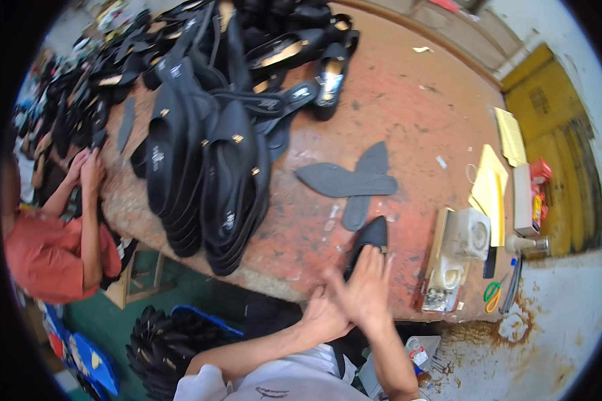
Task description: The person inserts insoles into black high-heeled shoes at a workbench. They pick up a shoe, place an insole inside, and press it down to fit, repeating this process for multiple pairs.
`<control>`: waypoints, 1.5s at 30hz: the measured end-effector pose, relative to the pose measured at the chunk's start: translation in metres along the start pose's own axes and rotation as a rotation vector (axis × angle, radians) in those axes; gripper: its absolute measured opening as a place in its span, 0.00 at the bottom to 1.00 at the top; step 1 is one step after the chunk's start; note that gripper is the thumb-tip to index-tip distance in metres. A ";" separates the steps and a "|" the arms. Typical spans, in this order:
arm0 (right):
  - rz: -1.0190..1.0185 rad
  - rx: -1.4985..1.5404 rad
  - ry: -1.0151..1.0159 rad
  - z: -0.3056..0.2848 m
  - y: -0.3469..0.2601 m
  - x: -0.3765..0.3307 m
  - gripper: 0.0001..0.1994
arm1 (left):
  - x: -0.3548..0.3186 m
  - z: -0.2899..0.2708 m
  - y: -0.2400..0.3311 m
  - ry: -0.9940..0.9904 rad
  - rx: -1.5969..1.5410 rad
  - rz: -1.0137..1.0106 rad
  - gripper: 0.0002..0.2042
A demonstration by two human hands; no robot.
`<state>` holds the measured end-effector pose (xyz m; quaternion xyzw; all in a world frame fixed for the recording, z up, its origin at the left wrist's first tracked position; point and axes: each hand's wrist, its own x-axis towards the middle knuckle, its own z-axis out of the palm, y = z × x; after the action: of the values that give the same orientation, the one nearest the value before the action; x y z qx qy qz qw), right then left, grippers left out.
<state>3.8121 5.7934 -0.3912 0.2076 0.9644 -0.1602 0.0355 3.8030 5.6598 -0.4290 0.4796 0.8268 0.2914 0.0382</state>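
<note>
A black pointed flat shoe (373, 234) with a small gold ornament lies at the table's front edge, toe pointing away from me. My right hand (368, 284) reaches over its opening, fingers stretched forward and thumb spread to the left; the hand is slightly blurred. Just left of it, my left hand (324, 313) is close to the shoe's heel end. Its fingers are largely hidden by my right hand, so whether they grip anything cannot be made out. Beyond the shoe, two grey insole-shaped pieces (334, 180) lie crossed on the table.
Stacked black shoes (231, 194) crowd the table's left half. To the right stand a whitish boxy device (467, 234), green-orange scissors (493, 297) and yellow papers (489, 194). A co-worker in a red shirt (53, 250) sits at the left. More black shoes (160, 354) are piled below the table.
</note>
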 end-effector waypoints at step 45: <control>-0.275 1.184 0.594 -0.095 0.053 -0.063 0.14 | 0.286 -0.101 -0.209 0.201 0.158 -0.683 0.24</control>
<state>3.8916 5.8452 -0.3087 0.1026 0.7003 -0.6008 -0.3715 3.4541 5.7710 -0.3920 0.1464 0.9589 0.2425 0.0147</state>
